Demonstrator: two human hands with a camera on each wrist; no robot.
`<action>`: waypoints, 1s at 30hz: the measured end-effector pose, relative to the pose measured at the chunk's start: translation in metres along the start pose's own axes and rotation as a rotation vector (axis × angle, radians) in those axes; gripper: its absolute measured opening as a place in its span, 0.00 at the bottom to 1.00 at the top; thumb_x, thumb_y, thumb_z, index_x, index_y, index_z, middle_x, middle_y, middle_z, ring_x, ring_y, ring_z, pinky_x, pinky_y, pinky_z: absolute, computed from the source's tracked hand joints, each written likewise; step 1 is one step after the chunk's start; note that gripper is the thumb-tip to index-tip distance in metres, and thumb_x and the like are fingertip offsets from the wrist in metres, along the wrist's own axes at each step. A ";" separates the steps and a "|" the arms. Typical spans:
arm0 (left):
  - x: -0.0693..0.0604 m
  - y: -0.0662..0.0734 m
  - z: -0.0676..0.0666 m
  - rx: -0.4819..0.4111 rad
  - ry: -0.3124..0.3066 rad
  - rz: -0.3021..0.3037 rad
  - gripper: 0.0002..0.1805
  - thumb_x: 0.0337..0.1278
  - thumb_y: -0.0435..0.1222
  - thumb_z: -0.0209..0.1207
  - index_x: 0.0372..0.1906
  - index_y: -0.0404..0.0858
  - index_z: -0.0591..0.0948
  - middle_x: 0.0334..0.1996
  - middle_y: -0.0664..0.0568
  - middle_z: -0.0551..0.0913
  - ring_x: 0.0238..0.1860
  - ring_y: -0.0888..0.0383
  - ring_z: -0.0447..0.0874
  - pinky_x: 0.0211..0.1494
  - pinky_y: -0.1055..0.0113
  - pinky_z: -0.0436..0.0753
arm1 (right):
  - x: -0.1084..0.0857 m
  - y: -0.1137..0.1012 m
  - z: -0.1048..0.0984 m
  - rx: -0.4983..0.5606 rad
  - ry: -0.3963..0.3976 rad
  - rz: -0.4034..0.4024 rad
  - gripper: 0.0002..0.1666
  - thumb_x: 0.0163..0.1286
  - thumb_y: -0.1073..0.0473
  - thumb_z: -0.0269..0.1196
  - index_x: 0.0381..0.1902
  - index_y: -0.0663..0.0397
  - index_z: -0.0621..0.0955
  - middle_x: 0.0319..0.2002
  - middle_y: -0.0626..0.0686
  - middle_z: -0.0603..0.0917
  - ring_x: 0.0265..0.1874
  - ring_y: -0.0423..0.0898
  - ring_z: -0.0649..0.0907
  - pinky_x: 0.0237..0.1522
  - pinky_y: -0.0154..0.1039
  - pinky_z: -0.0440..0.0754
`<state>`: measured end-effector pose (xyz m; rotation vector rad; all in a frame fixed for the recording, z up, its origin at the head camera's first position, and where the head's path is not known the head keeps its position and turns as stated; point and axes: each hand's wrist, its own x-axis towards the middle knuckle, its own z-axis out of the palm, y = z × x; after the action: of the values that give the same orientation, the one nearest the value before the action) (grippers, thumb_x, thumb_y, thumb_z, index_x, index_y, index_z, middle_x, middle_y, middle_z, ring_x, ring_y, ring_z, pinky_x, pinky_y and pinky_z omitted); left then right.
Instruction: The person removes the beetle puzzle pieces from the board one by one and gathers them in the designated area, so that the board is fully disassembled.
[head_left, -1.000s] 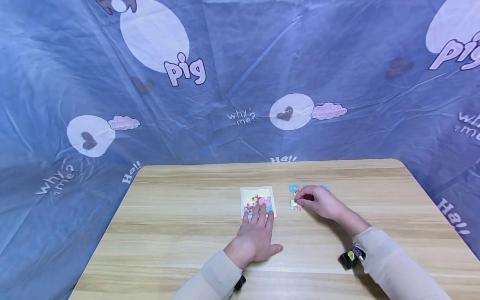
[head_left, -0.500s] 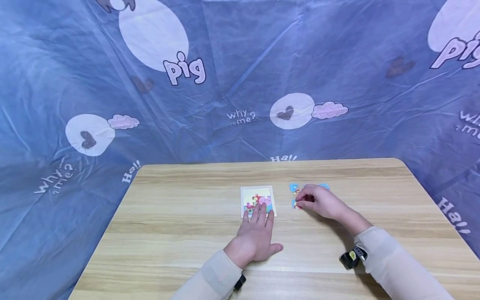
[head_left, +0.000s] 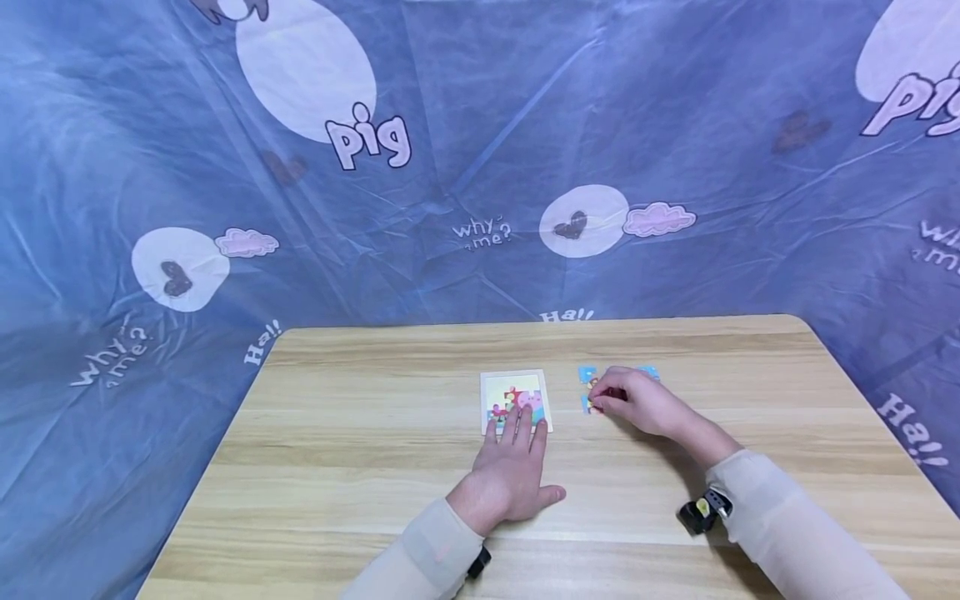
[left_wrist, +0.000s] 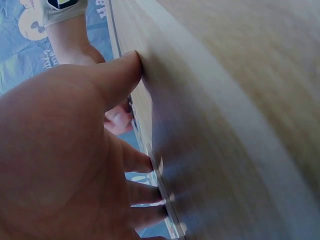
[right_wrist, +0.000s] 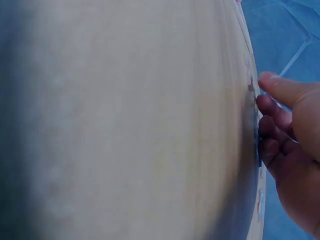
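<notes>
A white puzzle frame (head_left: pixel 483 385) lies on the wooden table, with joined puzzle pieces (head_left: pixel 531 400) showing a pink pig face in its lower part. My left hand (head_left: pixel 510 479) rests over the frame's near edge, fingers straight and spread, thumb out to the side. To the right, my right hand (head_left: pixel 637 402) pinches a small puzzle piece (head_left: pixel 587 406), blue and multicoloured, between thumb and curled fingers at table level. Its fingers cover part of that piece. Another blue piece (head_left: pixel 587 373) lies just beyond the fingertips. In the left wrist view, the left fingers touch the frame's edge (left_wrist: pixel 167 197).
A blue puzzle piece (head_left: pixel 649 372) shows partly behind the right hand. More pieces (right_wrist: pixel 260 205) lie on the table in the right wrist view. A blue printed cloth (head_left: pixel 420 250) hangs behind the table's far edge.
The puzzle piece under my right fingertips has turned, and its visible side now shows blue. The right hand has shifted only slightly. My left hand stays in place on the frame.
</notes>
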<state>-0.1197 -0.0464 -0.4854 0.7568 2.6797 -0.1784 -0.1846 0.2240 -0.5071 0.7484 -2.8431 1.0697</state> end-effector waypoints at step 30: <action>-0.001 0.001 -0.002 0.013 0.002 0.008 0.55 0.72 0.73 0.49 0.89 0.44 0.53 0.91 0.50 0.44 0.90 0.45 0.48 0.89 0.43 0.58 | 0.030 -0.035 0.011 0.045 0.017 -0.036 0.08 0.76 0.64 0.69 0.49 0.56 0.91 0.42 0.46 0.90 0.39 0.35 0.84 0.47 0.36 0.87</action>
<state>-0.1195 -0.0458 -0.4833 0.7719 2.6795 -0.1936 -0.1942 0.1807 -0.4887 0.7866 -2.7891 1.1334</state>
